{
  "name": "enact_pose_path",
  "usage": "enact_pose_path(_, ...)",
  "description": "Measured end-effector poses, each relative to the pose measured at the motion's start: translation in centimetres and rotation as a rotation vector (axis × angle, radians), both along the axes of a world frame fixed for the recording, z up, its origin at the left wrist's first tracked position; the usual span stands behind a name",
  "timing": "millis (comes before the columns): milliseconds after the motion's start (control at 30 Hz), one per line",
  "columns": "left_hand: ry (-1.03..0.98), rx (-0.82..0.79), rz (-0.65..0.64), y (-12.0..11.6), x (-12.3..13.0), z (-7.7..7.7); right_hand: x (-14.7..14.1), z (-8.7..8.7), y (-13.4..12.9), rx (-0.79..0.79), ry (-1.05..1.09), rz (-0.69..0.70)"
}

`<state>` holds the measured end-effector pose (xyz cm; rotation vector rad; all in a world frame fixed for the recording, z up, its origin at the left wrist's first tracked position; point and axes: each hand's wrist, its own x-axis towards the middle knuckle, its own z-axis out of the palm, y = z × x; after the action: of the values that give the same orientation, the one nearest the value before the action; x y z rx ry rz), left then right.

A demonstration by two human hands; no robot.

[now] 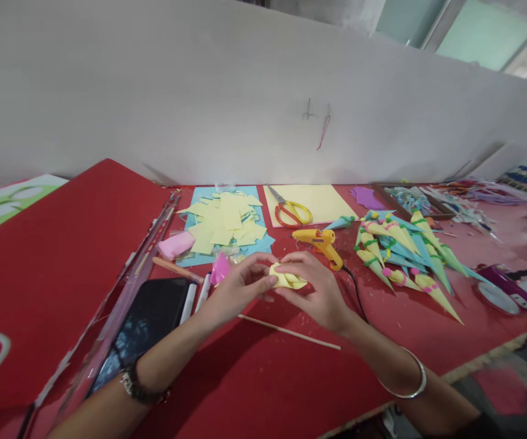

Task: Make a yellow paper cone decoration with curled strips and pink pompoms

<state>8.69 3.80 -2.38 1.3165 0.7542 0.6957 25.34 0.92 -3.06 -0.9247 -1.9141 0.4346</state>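
Both hands meet over the red table. My left hand and my right hand pinch a small folded piece of yellow paper between their fingertips, just above the table. A thin wooden stick lies on the table under my wrists. A yellow glue gun rests just behind my right hand, its black cord trailing right.
Cut yellow squares are piled on blue paper. Red-and-yellow scissors lie on a yellow sheet. Several yellow and blue paper cones are spread at right. A black phone, a large red board and pink scraps are at left.
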Motion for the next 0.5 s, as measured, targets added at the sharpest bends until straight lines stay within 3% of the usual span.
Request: enact_pose_path(500,-0.006,0.091,0.046,0.06,0.18,-0.33,0.19,-0.31,0.08,-0.038,0.036,0.01)
